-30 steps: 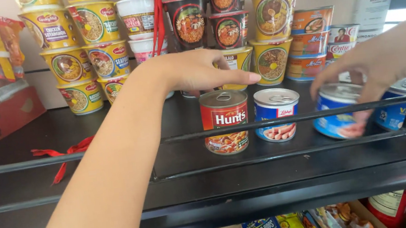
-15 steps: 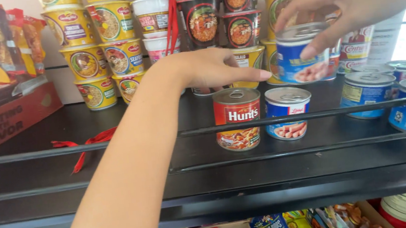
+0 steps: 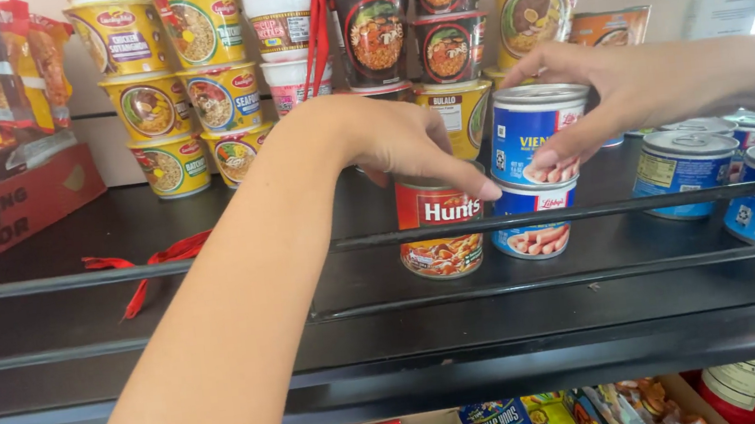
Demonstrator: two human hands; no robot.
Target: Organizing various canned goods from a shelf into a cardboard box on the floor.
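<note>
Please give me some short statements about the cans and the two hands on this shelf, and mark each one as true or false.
1. The right hand holds a blue can on top of another blue can. True.
2. The left hand rests on a red can. True.
3. The red can lies on its side. False: it stands upright.
4. Stacked noodle cups stand behind the cans. True.
5. The shelf has no front rail. False: a dark bar runs along the front.

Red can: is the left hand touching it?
Touching. The head view shows the left hand resting on top of the red can, its fingertips draped over the front rim.
</note>
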